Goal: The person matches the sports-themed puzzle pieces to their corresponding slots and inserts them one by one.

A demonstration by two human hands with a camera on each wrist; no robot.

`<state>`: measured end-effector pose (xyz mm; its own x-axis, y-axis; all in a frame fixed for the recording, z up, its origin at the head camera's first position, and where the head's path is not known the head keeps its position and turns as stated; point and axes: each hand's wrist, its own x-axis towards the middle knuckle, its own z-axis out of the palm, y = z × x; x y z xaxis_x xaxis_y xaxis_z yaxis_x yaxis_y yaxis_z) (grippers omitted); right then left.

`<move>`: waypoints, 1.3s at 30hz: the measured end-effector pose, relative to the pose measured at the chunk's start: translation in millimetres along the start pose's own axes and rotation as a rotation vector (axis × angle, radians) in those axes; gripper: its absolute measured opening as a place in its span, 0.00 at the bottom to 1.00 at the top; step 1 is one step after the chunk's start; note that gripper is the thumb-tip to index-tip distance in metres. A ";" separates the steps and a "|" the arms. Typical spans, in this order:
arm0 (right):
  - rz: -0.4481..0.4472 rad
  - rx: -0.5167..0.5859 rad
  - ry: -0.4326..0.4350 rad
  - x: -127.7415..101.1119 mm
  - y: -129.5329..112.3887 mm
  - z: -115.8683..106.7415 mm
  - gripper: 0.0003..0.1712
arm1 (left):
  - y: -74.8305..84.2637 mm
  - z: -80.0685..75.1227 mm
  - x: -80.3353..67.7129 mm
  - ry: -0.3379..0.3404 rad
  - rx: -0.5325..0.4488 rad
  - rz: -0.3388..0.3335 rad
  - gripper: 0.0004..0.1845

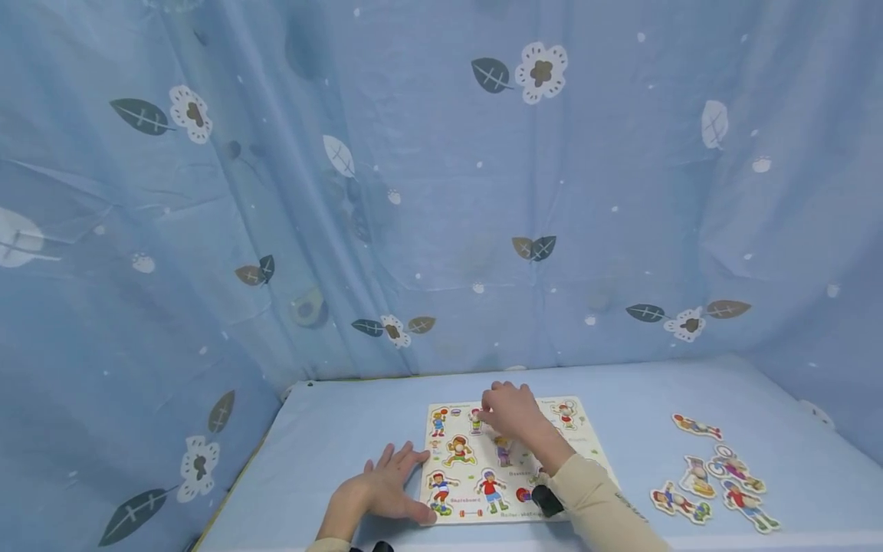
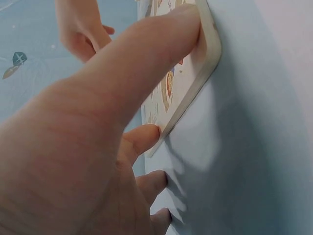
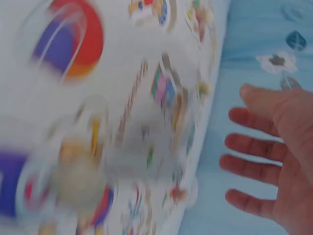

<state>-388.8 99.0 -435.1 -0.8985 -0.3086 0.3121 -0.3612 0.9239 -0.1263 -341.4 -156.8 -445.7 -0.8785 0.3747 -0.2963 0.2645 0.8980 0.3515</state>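
Observation:
A white wooden peg puzzle board [image 1: 465, 479] printed with sports figures lies on the table. My left hand [image 1: 386, 487] is at its left side with fingers spread; in the left wrist view the thumb [image 2: 171, 32] presses on the board's near corner and a fingertip touches its edge. My right hand [image 1: 513, 414] is over the upper middle of the board. The right wrist view shows its fingers [image 3: 254, 169] apart with nothing between them. A skater piece [image 1: 491, 491] and a runner piece [image 1: 460, 451] sit in the board. The right forearm hides part of the board.
Several loose figure pieces lie to the right of the board, among them a long flat one [image 1: 697, 427] and a skater [image 1: 750, 506]. A pale blue cloth covers the table [image 1: 331, 429]. Behind it hangs a blue flowered curtain [image 1: 441, 192].

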 end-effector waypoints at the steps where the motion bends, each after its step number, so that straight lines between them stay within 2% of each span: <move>1: -0.010 0.029 0.004 -2.7 4.4 -3.4 0.07 | 0.2 -0.4 -0.5 0.002 -0.002 0.000 0.53; 4: -0.011 0.093 0.021 -13.1 19.9 -14.4 0.04 | 0.1 -0.3 -1.1 -0.003 -0.006 0.002 0.54; 7: 0.027 0.118 0.039 -24.2 38.5 -23.5 0.05 | -0.3 -0.2 -1.6 0.000 -0.020 0.011 0.53; 13: 0.123 0.096 0.035 -46.9 79.7 -37.5 0.07 | -2.2 -1.0 -1.9 -0.018 -0.015 0.016 0.53; 16: 0.162 0.086 0.024 -59.3 99.0 -44.0 0.07 | -2.7 -0.1 -1.6 -0.003 -0.011 0.030 0.52; 20: 0.184 0.066 0.007 -75.0 124.2 -54.1 0.08 | -1.7 0.2 -1.9 0.019 0.003 0.041 0.51; 29: 0.218 0.035 0.001 -105.5 176.4 -79.0 0.11 | -2.9 2.5 0.9 0.007 -0.020 0.035 0.54; 35: 0.264 0.059 0.027 -124.4 205.4 -85.9 0.14 | 0.0 -0.5 -0.7 -0.005 -0.003 0.020 0.53; 39: 0.318 0.100 -0.020 -133.7 224.9 -83.7 0.15 | 0.9 -1.5 -2.3 -0.001 0.014 0.013 0.51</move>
<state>-329.0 366.9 -426.4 -0.9745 -0.0138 0.2238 -0.0838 0.9482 -0.3064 -339.7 -157.2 -443.4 -0.8748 0.3864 -0.2924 0.2814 0.8963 0.3427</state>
